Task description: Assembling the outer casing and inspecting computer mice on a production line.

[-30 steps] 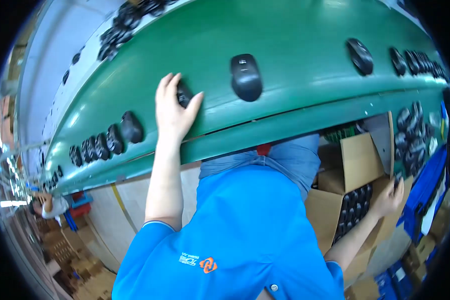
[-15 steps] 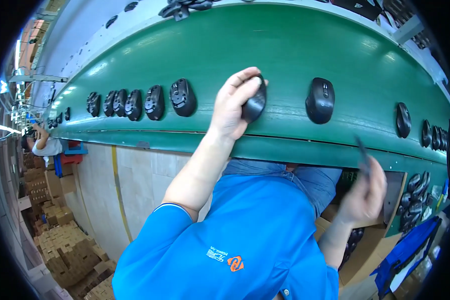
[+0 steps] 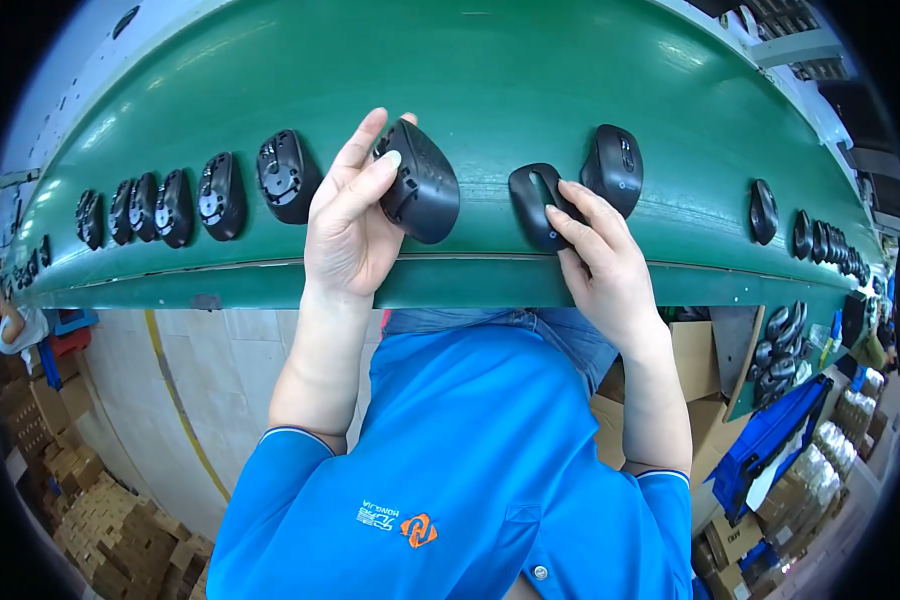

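The right hand [image 3: 615,280] had moved since the earlier frame across the front edge of the glossy green bench [image 3: 490,100], to a slotted black cover [image 3: 534,225] near that edge. Its parted fingers [image 3: 592,208] touched the cover; whether they gripped, I could not tell. The cover's long axis ran front to back, slot end toward the far edge. The left hand [image 3: 355,220] pinched a tilted mouse body [image 3: 434,195]. Cardboard boxes [image 3: 120,530] were stacked beyond.

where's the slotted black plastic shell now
In the head view, the slotted black plastic shell is right of centre, in the right hand, just left of a rounded black mouse.
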`<state>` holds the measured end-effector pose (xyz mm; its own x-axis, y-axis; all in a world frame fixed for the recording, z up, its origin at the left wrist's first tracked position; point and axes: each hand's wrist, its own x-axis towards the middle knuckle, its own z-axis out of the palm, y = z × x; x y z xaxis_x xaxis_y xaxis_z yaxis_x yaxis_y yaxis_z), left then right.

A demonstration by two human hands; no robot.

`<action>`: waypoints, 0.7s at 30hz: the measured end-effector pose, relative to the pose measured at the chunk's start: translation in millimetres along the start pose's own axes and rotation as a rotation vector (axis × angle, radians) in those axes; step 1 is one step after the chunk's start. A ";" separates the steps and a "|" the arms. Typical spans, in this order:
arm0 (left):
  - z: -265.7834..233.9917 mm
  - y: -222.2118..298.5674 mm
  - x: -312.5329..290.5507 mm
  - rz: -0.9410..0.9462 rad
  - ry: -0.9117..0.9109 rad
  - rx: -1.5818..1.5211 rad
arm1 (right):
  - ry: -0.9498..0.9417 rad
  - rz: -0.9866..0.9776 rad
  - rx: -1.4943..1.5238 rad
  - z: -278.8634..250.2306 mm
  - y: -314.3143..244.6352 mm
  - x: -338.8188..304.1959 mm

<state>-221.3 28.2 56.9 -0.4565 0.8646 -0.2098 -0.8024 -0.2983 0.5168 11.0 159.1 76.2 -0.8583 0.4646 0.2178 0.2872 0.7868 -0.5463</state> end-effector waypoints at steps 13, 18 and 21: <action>17.1 -27.1 -5.7 -0.053 -0.105 -0.086 | 0.122 0.253 -0.178 23.3 -30.0 17.9; 16.0 -23.1 -4.1 -0.120 -0.125 -0.197 | 0.128 0.291 -0.185 23.5 -30.3 24.9; 15.1 -26.2 -7.2 -0.108 -0.142 -0.207 | 0.102 0.329 -0.189 22.5 -32.4 27.5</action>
<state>-191.2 35.9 57.4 -0.3173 0.9396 -0.1287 -0.9117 -0.2648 0.3142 -31.5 137.3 81.7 -0.6634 0.7348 0.1410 0.6212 0.6460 -0.4436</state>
